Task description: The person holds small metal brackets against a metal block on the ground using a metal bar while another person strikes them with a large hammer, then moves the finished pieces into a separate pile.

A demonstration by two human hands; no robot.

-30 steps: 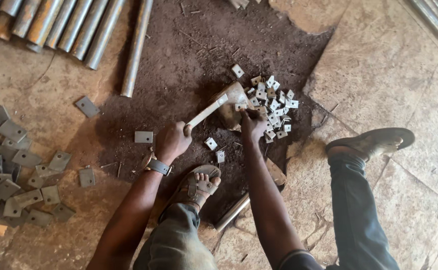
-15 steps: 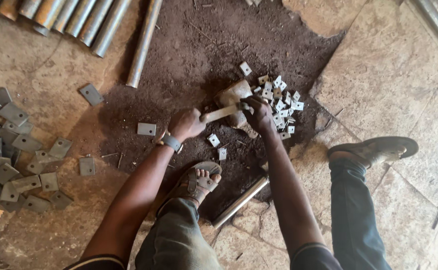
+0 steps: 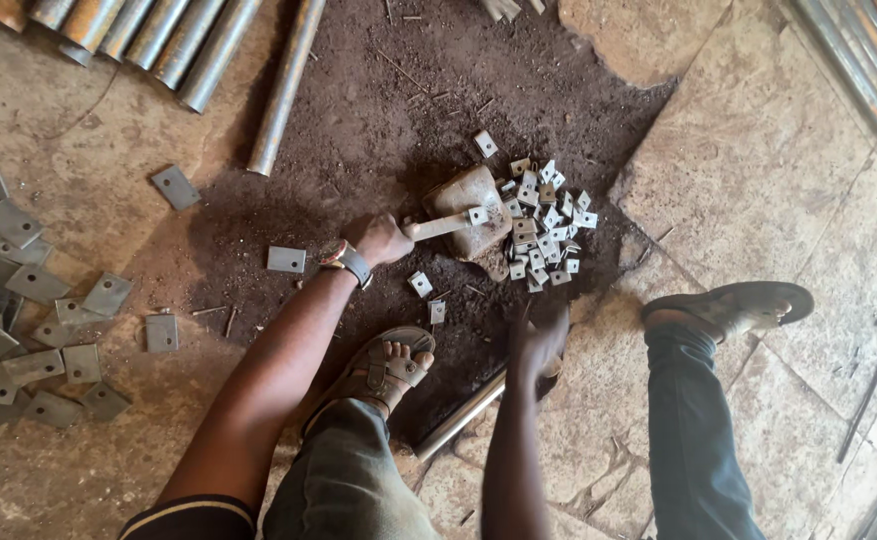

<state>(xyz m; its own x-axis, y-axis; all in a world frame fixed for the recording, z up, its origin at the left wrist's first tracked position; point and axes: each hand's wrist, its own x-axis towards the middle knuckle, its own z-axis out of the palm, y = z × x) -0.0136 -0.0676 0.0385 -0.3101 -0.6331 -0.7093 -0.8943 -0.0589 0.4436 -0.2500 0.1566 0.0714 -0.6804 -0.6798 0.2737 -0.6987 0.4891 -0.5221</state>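
My left hand (image 3: 378, 240), with a watch on its wrist, grips the pale handle of a hammer (image 3: 440, 227). The hammer's heavy, blocky head (image 3: 468, 195) rests low on the dark soil, with a small square metal plate (image 3: 477, 214) lying against it. A heap of several small square plates (image 3: 543, 225) sits just right of the head. My right hand (image 3: 538, 340) is drawn back toward my body below that heap. It is blurred by motion, so I cannot make out whether it holds anything.
Steel pipes (image 3: 158, 40) lie at the top left. Several larger flat plates (image 3: 18, 300) are spread on the left. A metal rod (image 3: 463, 410) lies between my sandalled feet (image 3: 383, 365) (image 3: 728, 305). Stone slabs (image 3: 758, 180) are on the right.
The hammer came down from a raised position and now rests low by the plate heap. My right hand left the spot under the hammer and pulled back toward me.
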